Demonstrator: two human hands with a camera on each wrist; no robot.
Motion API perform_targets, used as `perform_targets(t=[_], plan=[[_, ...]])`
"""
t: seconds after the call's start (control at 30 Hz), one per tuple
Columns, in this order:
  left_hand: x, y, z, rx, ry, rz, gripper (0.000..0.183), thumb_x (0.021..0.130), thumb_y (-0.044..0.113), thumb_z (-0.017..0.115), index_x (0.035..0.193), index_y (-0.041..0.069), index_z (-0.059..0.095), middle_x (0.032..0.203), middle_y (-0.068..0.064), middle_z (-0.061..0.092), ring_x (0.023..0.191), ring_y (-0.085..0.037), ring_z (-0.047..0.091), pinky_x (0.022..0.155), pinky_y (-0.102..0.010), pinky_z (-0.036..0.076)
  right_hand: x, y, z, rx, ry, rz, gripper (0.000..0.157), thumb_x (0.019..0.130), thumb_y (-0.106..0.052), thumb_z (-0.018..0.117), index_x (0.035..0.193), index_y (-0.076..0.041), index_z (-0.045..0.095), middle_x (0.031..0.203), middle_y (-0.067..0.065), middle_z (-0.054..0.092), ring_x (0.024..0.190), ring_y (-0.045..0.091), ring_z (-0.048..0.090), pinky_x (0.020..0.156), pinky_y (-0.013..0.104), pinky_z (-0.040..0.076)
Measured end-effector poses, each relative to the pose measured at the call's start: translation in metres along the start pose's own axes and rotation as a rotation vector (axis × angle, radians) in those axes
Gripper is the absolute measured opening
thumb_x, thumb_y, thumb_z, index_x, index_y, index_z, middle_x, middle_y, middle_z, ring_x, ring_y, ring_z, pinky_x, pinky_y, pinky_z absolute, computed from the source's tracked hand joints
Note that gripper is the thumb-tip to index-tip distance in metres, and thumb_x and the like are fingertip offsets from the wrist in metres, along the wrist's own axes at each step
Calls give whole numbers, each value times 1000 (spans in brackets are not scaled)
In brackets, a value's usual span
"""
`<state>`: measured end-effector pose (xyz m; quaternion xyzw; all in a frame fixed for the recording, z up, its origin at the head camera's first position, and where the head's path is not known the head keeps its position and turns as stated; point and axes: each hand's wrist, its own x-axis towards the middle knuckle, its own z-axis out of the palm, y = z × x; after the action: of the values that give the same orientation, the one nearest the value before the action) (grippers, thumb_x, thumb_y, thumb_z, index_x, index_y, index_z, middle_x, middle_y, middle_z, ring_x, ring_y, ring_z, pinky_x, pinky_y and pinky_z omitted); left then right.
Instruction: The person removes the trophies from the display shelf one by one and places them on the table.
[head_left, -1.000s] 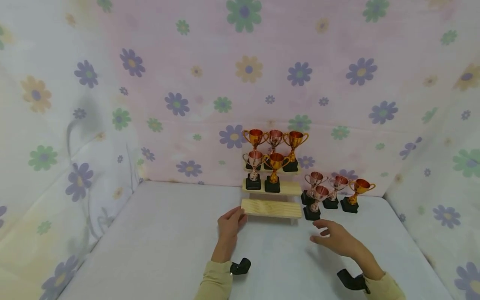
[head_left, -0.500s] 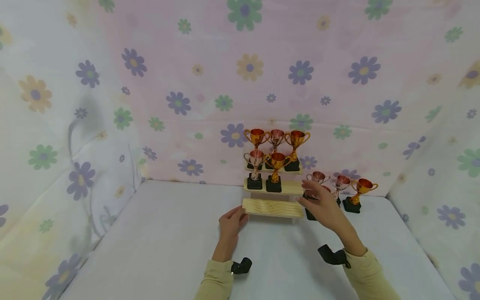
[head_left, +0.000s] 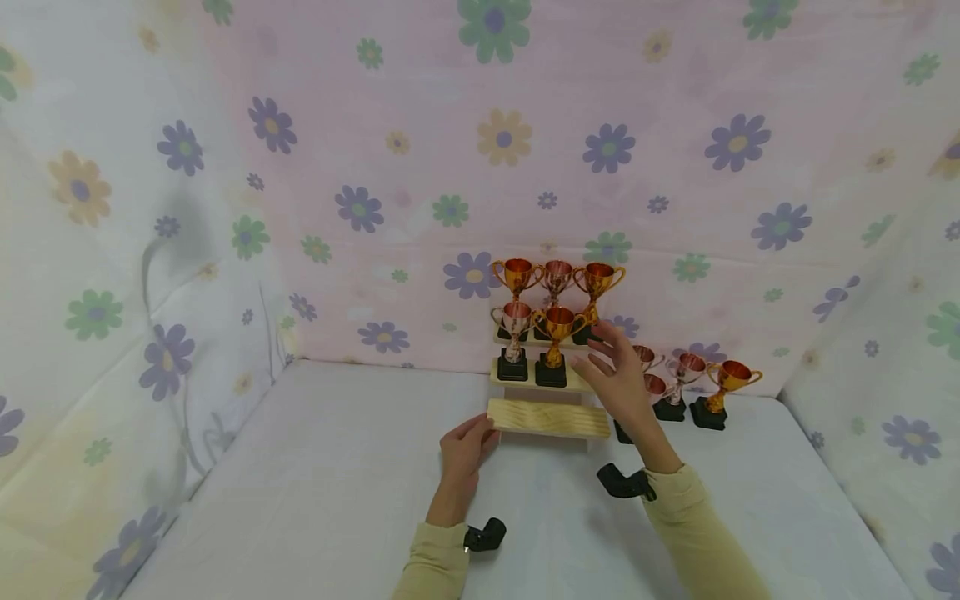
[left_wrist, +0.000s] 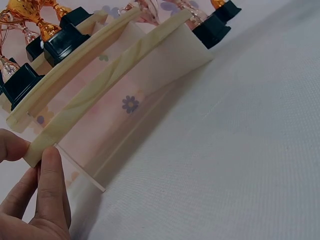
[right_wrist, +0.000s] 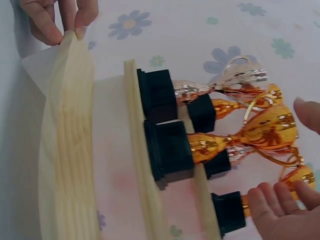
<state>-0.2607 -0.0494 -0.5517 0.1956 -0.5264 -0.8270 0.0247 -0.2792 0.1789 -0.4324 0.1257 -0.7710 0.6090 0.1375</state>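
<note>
A three-step wooden rack holds small cup trophies on black bases. My left hand pinches the left end of its lowest board, thumb on top and fingers beneath, as the left wrist view shows. My right hand is raised beside the middle step, fingers spread and holding nothing. Nearest to it is a gold trophy on that step, with a pale pink trophy to its left. On the top step stand a gold trophy, a pink trophy and another gold trophy.
Right of the rack, more trophies stand on the white table: a gold trophy, a pink trophy, and others partly hidden behind my right hand. A flowered cloth hangs close behind the rack.
My right hand has moved left and up, from in front of the trophies on the table to the middle step's right end. My left hand has kept its hold on the lowest board.
</note>
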Motion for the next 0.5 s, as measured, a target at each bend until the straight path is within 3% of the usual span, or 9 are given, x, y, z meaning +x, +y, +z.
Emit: perform_targets(t=[0.2,0.5], plan=[[0,-3,1,2,-12,-12,33,92,3,68,121,-14,64,104,-16,70,85,-13,69,78,-23,62,7,8,16,165,56,-27,76,91,2,72,156,-1,32,154,20,39,137,38,45,116,48,41],[-1,0,-2,13,-9,-6,33,93,5,69,121,-12,65,106,-16,69,86,-13,69,79,-23,62,26,7,38,253,133,-43,73,89,4,74,153,0,39,141,18,49,125,26,52,112,49,46]])
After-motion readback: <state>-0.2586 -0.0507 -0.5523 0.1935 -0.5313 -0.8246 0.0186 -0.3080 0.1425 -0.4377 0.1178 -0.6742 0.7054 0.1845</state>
